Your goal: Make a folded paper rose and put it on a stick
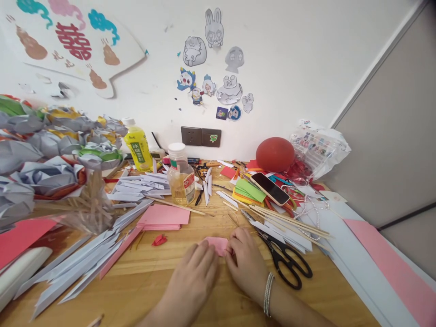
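A small folded piece of pink paper (218, 244) lies on the wooden table between my hands. My left hand (196, 272) rests over its left side, fingers together and pressing down on it. My right hand (245, 259), with silvery bracelets at the wrist, pinches the right edge between thumb and curled fingers. Part of the paper is hidden under the fingers. Beyond it to the left sits a stack of pink paper sheets (166, 215), with a crumpled red scrap (159, 240) in front. Black-handled scissors (286, 261) lie just right of my right hand.
Folded white paper strips (91, 254) spread across the left. A drink bottle (181, 179) and a yellow bottle (138, 145) stand near the wall. Wooden sticks (289, 218), a phone (270, 188), green paper (250, 190) and a red balloon (275, 154) are at the right.
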Available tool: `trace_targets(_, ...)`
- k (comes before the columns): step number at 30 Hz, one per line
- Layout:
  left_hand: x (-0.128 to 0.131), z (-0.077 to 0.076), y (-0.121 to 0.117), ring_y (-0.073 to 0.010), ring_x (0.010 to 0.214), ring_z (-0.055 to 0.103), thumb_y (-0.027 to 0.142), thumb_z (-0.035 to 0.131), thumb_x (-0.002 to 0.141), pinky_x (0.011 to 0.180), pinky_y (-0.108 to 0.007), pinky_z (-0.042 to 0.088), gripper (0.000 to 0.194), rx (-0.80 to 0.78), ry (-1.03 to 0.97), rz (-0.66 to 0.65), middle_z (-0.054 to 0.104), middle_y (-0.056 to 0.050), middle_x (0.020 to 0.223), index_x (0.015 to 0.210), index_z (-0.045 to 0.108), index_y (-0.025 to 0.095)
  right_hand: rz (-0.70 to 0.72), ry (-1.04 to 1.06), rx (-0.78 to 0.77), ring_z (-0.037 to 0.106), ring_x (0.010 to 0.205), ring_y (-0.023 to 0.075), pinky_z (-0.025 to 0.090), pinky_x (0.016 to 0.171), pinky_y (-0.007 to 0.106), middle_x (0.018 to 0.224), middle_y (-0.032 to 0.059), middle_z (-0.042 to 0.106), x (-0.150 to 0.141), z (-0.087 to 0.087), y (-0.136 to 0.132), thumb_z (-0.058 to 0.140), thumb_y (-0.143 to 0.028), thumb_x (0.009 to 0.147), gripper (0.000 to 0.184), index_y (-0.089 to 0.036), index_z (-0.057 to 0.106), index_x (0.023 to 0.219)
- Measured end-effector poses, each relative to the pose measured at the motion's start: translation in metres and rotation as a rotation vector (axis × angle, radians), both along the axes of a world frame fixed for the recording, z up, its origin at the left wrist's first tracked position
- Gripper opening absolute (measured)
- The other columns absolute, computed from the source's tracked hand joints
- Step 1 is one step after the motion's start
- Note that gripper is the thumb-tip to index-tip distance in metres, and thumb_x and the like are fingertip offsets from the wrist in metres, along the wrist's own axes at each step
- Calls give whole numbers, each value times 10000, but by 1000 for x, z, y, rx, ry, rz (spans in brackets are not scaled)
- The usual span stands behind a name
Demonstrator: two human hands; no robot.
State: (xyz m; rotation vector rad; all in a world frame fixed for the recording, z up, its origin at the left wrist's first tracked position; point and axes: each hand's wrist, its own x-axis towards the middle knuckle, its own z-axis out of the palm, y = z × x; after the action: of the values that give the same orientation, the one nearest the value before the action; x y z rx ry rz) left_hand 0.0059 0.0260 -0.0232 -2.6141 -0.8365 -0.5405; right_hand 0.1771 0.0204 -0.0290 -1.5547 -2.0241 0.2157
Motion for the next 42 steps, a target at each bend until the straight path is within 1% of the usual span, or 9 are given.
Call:
trace_targets(6, 6, -15, -16, -240, 943, 604, 157, 337, 926, 892, -394, 404, 309, 11, -14, 92, 699, -85, 997, 1061, 613, 119, -38, -19, -35, 465, 818, 205, 374, 734, 337, 816, 20, 509, 5, 4, 0, 600, -89, 747, 155, -187, 492, 694)
trace_targets(12, 3, -13, -18, -244, 1011, 598, 154, 319, 926, 918, -386, 396, 352, 36, 60, 120, 690, -83, 1092, 1105, 620, 121, -37, 116, -137, 500, 878, 225, 397, 778, 352, 876, 29, 533, 22, 11, 2, 727, -131, 677, 187, -192, 564, 744)
trace_targets(21, -8, -4, -12, -301, 1014, 616, 302, 488, 863, 857, -428, 455, 378, 21, 112, 20, 680, -110, 1122, 1183, 569, 118, 289, 63, 69, 507, 880, 211, 406, 772, 358, 934, 55, 552, 32, 16, 0, 551, -172, 834, 115, -201, 659, 813)
trace_targets(25, -17, 11, -6, -313, 1107, 569, 307, 583, 808, 924, -455, 447, 399, -150, 72, -48, 652, -94, 1179, 1183, 560, 174, 403, -79, 99, 512, 827, 198, 408, 751, 357, 919, 41, 605, 29, 21, -3, 499, -206, 866, 147, -212, 645, 852)
trace_targets(29, -27, 32, 4, -243, 1230, 482, 249, 557, 831, 1034, -443, 384, 330, -442, 92, -171, 580, -56, 1286, 1160, 549, 236, 452, -93, 23, 486, 1052, 222, 387, 915, 377, 1218, 62, 570, 27, 24, 1, 503, -277, 884, 351, -205, 506, 1227)
trace_targets(31, -30, 38, 8, -217, 1253, 458, 253, 524, 860, 1081, -454, 322, 232, -496, 103, -219, 581, -38, 1285, 1083, 586, 250, 472, -122, 8, 462, 1104, 225, 367, 955, 378, 1290, 43, 537, 28, 22, 4, 504, -278, 886, 372, -215, 489, 1252)
trace_targets(34, -31, 37, 10, -257, 1294, 400, 309, 555, 846, 1076, -463, 319, 250, -409, 77, -193, 537, -79, 1333, 1073, 605, 219, 474, -115, 41, 491, 1048, 212, 382, 931, 368, 1210, 30, 595, 29, 18, 5, 477, -215, 888, 267, -222, 572, 1137)
trace_targets(39, -33, 17, 15, -336, 1289, 371, 547, 632, 731, 1011, -478, 362, 695, -166, 48, -42, 475, -154, 1377, 1282, 487, 149, 471, -156, 102, 523, 865, 215, 426, 801, 384, 962, 58, 654, 29, 17, 1, 509, -222, 856, 240, -205, 587, 1083)
trace_targets(42, -36, 7, 23, -315, 1240, 423, 565, 566, 778, 1000, -457, 351, 605, -35, 5, 29, 550, -129, 1304, 1236, 537, 169, 480, -173, 102, 523, 830, 207, 434, 748, 362, 922, 42, 651, 30, 15, 1, 573, -228, 823, 253, -209, 580, 1076)
